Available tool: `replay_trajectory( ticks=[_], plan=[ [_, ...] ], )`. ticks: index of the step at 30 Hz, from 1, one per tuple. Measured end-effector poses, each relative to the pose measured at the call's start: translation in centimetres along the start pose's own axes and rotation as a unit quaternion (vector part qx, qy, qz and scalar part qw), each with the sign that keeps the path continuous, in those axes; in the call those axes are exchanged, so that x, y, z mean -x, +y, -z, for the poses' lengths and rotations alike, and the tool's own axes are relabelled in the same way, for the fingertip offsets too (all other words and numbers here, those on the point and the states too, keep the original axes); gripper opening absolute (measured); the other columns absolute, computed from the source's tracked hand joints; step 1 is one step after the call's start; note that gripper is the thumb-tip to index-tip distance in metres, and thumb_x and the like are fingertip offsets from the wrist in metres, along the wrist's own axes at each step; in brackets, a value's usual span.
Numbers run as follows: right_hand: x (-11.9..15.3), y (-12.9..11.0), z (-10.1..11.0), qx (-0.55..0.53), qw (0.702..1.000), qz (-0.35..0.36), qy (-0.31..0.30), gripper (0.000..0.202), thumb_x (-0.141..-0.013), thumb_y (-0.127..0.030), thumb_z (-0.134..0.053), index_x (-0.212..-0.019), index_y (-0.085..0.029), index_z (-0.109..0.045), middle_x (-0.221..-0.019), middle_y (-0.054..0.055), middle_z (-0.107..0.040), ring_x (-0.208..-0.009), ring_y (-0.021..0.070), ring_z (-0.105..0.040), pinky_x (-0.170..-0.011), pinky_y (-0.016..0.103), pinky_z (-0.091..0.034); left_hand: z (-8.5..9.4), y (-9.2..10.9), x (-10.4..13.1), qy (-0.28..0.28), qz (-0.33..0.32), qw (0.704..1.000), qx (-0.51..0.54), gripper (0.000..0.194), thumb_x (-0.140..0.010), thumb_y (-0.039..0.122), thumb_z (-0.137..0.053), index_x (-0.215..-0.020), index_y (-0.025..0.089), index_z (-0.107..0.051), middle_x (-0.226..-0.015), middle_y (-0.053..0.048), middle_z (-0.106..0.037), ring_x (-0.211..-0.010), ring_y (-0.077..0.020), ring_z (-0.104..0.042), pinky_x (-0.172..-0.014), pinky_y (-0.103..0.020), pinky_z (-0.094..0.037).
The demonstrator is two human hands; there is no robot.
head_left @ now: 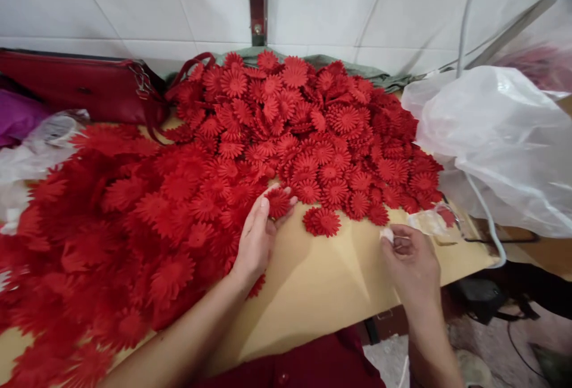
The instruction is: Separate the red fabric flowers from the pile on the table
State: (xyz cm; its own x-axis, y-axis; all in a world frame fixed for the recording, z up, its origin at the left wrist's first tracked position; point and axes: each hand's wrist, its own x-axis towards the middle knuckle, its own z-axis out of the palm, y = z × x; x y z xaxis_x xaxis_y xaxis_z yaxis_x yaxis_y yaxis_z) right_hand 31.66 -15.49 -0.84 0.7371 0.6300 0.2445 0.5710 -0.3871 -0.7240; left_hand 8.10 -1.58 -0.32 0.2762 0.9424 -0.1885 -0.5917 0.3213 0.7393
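My left hand [257, 239] is closed around a red petal flower [279, 202], perhaps a small stack, with the thumb on its near side. Over the bare tabletop to the right, my right hand [412, 263] pinches a small white piece [386, 234] between thumb and fingers; its kind is too small to make out. A little cluster of red flowers [322, 222] lies on the table between my hands. Behind it rises a big heap of stacked red flowers [308, 132]. More loose red flowers [129, 215] spread out left of my left arm, partly blurred.
A red handbag [80, 87] rests against the tiled wall [322, 6] at back left. White plastic bags [496, 132] bulge at the right, beside a pale cord [485, 209]. A small clear packet [431, 223] lies near the edge of the yellowish table [313, 286].
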Motion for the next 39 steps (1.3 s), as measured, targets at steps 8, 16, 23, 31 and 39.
replay_trajectory(
  ticks=[8, 16, 23, 31, 39],
  plan=[
    [1.3, -12.0, -4.2, -0.162, 0.96, 0.204, -0.099, 0.005, -0.094, -0.023, -0.071, -0.099, -0.024, -0.071, -0.098, 0.004, -0.073, -0.094, 0.0192, -0.067, -0.086, 0.036, -0.055, 0.1, 0.7, -0.2, -0.091, 0.145, 0.984, 0.045, 0.059, -0.097, 0.062, -0.057, -0.133, 0.016, -0.067, -0.129, -0.017, -0.074, -0.128, -0.0333, -0.065, -0.11, -0.053, -0.05],
    [1.6, -12.9, -9.5, -0.035, 0.934, 0.309, -0.177, 0.01, -0.098, -0.015, -0.062, -0.1, -0.02, -0.071, -0.095, 0.006, -0.074, -0.091, 0.0227, -0.066, -0.086, 0.038, -0.053, -0.1, 0.4, -0.2, -0.096, 0.152, 0.982, 0.062, 0.048, -0.093, 0.059, -0.066, -0.115, 0.017, -0.074, -0.128, -0.012, -0.072, -0.138, -0.03, -0.055, -0.116, -0.045, -0.045],
    [1.2, -13.2, -9.4, -0.073, 0.941, 0.247, -0.218, 0.011, -0.097, -0.016, -0.061, -0.096, -0.021, -0.072, -0.097, 0.007, -0.074, -0.095, 0.0237, -0.067, -0.091, 0.04, -0.053, -0.3, 0.3, -0.3, -0.109, 0.135, 0.983, 0.064, 0.049, -0.094, 0.06, -0.062, -0.115, 0.017, -0.073, -0.127, -0.011, -0.072, -0.138, -0.029, -0.055, -0.118, -0.044, -0.042],
    [0.0, -12.5, -8.7, -0.388, 0.893, -0.046, -0.222, 0.013, -0.085, -0.028, -0.078, -0.094, -0.023, -0.071, -0.09, 0.0, -0.074, -0.08, 0.014, -0.068, -0.077, 0.029, -0.056, -0.4, 1.0, -0.4, -0.096, 0.161, 0.979, 0.074, 0.054, -0.104, 0.057, -0.042, -0.126, 0.016, -0.07, -0.134, -0.015, -0.071, -0.138, -0.0309, -0.056, -0.116, -0.051, -0.043],
    [0.4, -11.4, -7.1, -0.518, 0.815, -0.168, -0.198, 0.028, -0.08, -0.034, -0.084, -0.105, -0.028, -0.074, -0.102, 0.0, -0.069, -0.091, 0.0122, -0.065, -0.083, 0.028, -0.056, 0.0, 1.5, -0.5, -0.071, 0.191, 0.975, 0.087, 0.044, -0.105, 0.038, -0.042, -0.125, 0.014, -0.074, -0.132, -0.015, -0.072, -0.11, -0.0223, -0.07, -0.099, -0.037, -0.052]
  ],
)
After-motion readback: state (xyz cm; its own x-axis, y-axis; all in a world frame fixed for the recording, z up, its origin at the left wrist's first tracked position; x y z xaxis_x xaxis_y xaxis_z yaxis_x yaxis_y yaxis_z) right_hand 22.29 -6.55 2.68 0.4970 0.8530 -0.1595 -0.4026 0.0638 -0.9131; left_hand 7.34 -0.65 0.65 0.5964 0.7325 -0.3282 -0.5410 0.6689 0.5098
